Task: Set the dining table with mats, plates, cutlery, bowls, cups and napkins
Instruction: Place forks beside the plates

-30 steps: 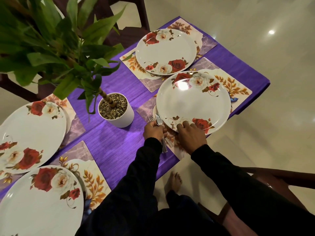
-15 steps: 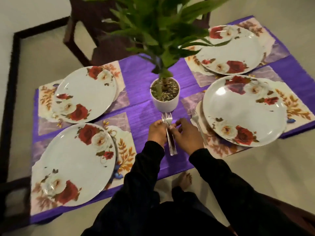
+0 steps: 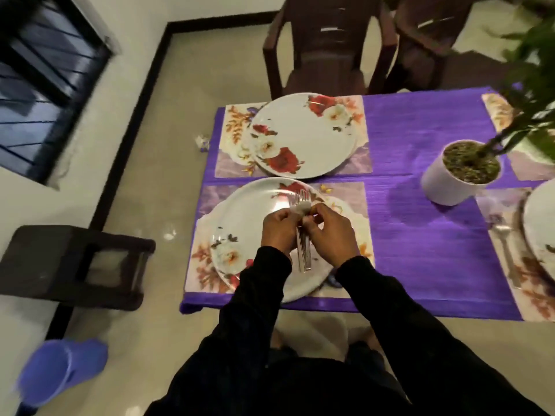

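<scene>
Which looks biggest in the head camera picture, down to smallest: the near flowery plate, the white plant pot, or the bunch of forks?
1. Near flowery plate, by far the largest.
2. White plant pot.
3. Bunch of forks, a thin bundle held in both hands, partly hidden by fingers, so its full length is unsure.

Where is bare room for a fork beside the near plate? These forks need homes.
Free: the mat strip right of the near plate, and the purple cloth before the plant pot. Crowded: the plate's left, close to the mat's edge.

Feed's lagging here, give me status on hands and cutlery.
Both hands, left and right, gripping forks over near plate. One fork already laid at right setting. Nothing in the way.
</scene>
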